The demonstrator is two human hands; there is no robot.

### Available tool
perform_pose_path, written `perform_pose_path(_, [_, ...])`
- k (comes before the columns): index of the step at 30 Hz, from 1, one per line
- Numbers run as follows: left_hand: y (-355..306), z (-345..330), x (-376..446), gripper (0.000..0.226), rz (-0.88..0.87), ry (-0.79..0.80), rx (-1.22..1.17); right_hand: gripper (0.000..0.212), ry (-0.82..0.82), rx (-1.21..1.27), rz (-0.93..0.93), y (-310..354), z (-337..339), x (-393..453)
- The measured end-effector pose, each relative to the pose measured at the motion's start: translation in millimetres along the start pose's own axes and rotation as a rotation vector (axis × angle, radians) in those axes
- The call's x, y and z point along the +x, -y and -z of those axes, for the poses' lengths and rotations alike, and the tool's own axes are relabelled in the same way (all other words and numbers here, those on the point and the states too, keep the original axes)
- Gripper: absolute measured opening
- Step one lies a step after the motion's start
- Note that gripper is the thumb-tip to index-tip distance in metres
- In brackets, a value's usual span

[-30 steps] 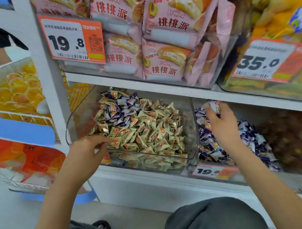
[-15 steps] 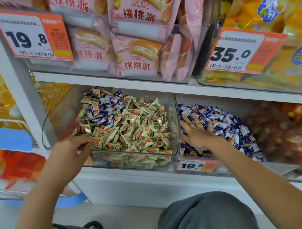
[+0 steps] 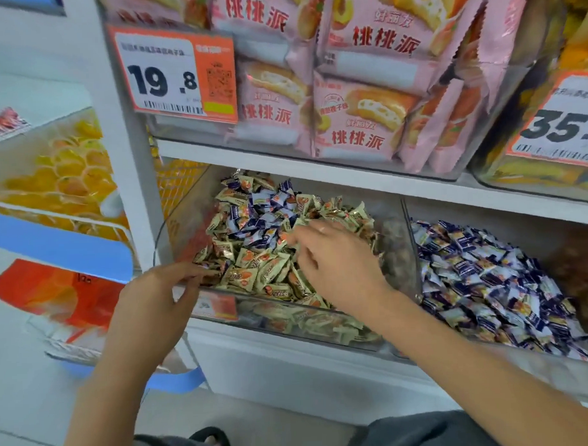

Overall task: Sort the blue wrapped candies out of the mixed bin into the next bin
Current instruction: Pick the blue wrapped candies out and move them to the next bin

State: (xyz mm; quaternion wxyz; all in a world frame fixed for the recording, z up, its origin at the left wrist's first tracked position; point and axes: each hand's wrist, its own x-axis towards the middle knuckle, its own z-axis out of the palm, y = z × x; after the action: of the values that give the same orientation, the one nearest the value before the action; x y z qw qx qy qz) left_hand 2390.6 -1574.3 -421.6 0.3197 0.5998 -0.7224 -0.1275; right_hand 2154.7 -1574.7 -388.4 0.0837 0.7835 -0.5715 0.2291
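Here, blue candies (image 3: 252, 221) lie scattered through the cream-wrapped ones at the back and middle of the mixed bin (image 3: 186, 226), on the lower shelf (image 3: 324, 365). The right hand (image 3: 337, 264) reaches over the heap, fingers bent down onto the wrappers near the blue patch; whether that grip has a candy cannot be told through the blur. The left hand (image 3: 155, 301) rests at the bin's front-left rim, fingertips curled over the edge among the nearest pieces, seemingly steadying it. Just to the right, past the clear divider, the next bin (image 3: 416, 285) holds a deep pile of blue wrappers. Pink pie packs (image 3: 359, 120) and an orange price tag (image 3: 177, 73) hang on the tier above. The risk from here is likely a mixed pinch: blue and cream wrappers overlap tightly, so a hurried grab could carry a cream one across, or drop a slick piece off the front.
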Motion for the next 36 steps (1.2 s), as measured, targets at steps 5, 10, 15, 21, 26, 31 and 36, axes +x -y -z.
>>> perform_pose_path(5, [0,-2,2,0.021,0.032,-0.002,-0.010,0.049,0.480,0.027,0.108,9,-64,94])
perform_pose_path(10, [2,-3,8,0.018,-0.011,0.004,-0.018,0.083,0.556,-0.134,0.101,-8,-122,118])
perform_pose_path(15, [5,-1,10,0.018,-0.012,0.038,-0.030,0.073,0.498,-0.254,0.154,1,-129,134])
perform_pose_path(21, [9,1,7,0.020,0.024,0.082,-0.055,0.040,0.442,-0.175,0.240,5,-127,132])
perform_pose_path(26, [9,0,7,0.021,0.025,0.078,-0.050,0.046,0.406,0.249,-0.006,4,-114,123])
perform_pose_path(31, [8,-1,8,0.020,0.018,0.082,-0.054,0.048,0.390,0.757,-0.334,5,-81,112])
perform_pose_path(36, [3,-3,9,0.019,0.024,0.079,-0.061,0.014,0.358,1.180,-0.600,7,-60,102])
